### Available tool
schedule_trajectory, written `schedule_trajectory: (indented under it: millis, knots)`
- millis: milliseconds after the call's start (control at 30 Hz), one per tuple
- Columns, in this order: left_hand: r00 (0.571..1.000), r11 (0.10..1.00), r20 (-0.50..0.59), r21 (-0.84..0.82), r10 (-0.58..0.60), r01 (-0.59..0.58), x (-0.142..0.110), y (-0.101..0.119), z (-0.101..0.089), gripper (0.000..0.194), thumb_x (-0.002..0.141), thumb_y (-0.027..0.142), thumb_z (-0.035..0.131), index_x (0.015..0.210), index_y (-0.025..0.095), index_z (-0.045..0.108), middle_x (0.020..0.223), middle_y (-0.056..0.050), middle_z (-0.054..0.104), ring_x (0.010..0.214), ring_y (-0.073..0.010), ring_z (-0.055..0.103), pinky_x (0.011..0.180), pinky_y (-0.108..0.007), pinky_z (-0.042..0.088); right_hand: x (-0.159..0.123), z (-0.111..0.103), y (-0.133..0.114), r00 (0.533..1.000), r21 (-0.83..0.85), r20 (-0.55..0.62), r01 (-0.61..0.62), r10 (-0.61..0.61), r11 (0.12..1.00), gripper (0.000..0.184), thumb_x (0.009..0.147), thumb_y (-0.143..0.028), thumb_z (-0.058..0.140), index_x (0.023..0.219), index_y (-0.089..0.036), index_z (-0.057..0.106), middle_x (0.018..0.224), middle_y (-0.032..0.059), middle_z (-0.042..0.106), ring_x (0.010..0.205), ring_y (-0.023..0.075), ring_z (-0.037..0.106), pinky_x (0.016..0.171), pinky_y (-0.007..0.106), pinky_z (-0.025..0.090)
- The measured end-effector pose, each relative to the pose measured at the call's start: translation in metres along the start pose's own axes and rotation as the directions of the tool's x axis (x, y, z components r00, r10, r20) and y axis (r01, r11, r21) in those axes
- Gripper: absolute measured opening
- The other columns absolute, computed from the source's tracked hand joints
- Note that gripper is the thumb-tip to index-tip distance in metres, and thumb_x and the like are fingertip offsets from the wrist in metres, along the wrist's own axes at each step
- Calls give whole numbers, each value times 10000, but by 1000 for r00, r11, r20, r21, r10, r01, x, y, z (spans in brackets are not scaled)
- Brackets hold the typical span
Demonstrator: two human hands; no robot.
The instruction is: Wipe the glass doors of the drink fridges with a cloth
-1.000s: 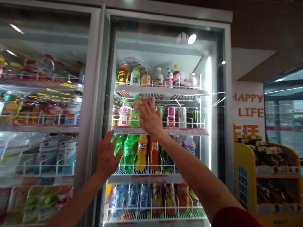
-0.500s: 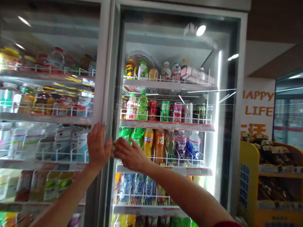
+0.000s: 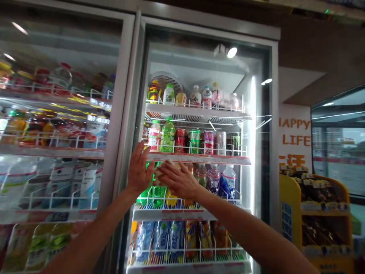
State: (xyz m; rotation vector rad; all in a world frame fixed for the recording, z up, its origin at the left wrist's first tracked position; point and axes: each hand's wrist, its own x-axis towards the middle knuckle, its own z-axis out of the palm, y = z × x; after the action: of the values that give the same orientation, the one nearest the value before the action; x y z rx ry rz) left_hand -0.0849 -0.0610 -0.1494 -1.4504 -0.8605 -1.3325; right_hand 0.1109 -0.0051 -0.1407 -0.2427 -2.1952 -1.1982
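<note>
Head view: right hand point(image 3: 181, 182), fingers straight, lay over pale cloth point(image 3: 158, 174) before cooler's glass door point(image 3: 194, 49); whether fingers gripped it, could not tell; left hand point(image 3: 138, 171), upright beside it, held nothing; cloth looked light, limp, soft, likely best held under flat palm; glass likely stiff, slick.

wall sign point(image 3: 296, 131): orange "HAPPY LIFE", H partly hidden | blue bottles point(image 3: 161, 238): "脉动"
</note>
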Motion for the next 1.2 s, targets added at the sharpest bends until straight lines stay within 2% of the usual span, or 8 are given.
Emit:
schedule_trajectory:
  millis: [367,533,600,733,833,1033,1100,1200]
  knots:
    - [996,995,-32,64,-79,81,51,-19,37,522,893,360,353,1381,197,272,1462,-122,244,1362,-240,196,1092,-481,214,50,-28,82,883,-151,-170,-461,437,874,486,881,-307,353,1361,-287,285,1485,-2,250,1390,217,118,1109,537,125]
    - [991,975,68,201,-112,96,58,-17,43,550,886,423,332,1384,194,287,1472,-96,220,1376,-264,122,1102,-515,131,-30,-57,151,310,30,-450,-932,837,361,513,880,-281,273,1388,-207,269,1467,85,277,1357,270,219,1032,636,191]
    - [990,968,83,232,-116,94,57,-15,41,555,890,426,311,1389,187,277,1478,-87,205,1379,-256,105,1107,-502,119,-36,-54,147,198,62,-483,-964,853,259,524,883,-288,264,1391,-160,268,1467,114,270,1360,280,206,1032,620,208]
    - [988,969,98,230,-117,92,56,-13,38,564,890,436,305,1392,183,272,1480,-82,201,1381,-249,97,1114,-486,99,-23,-29,94,788,-207,-222,-613,574,762,522,876,-301,353,1391,-270,268,1482,8,260,1382,217,151,1111,513,130]
    - [987,970,103,224,-121,96,56,-13,38,564,893,432,306,1400,190,252,1486,-78,181,1383,-247,87,1115,-480,90,-44,-30,93,890,-224,-143,-455,433,862,500,875,-315,370,1370,-311,298,1471,-26,288,1375,181,185,1125,480,110]
    - [982,967,130,233,-139,106,56,-9,37,573,900,443,305,1410,202,209,1494,-73,156,1386,-238,56,1119,-472,67,-119,-56,166,61,92,-565,-986,823,137,522,874,-271,266,1357,-83,331,1421,208,324,1330,334,266,979,654,243]
    - [980,966,134,233,-147,113,56,-8,36,576,902,445,306,1410,192,207,1494,-77,152,1386,-235,48,1120,-469,60,-113,-47,152,218,14,-546,-963,809,269,518,878,-268,269,1364,-93,321,1418,196,337,1338,317,257,1002,626,239]
    - [979,968,147,225,-142,106,58,-6,34,577,907,435,312,1399,146,227,1494,-99,143,1384,-245,42,1117,-476,57,-95,-31,114,720,-192,-338,-684,606,704,488,878,-301,342,1361,-230,337,1446,62,337,1364,218,226,1095,518,169]
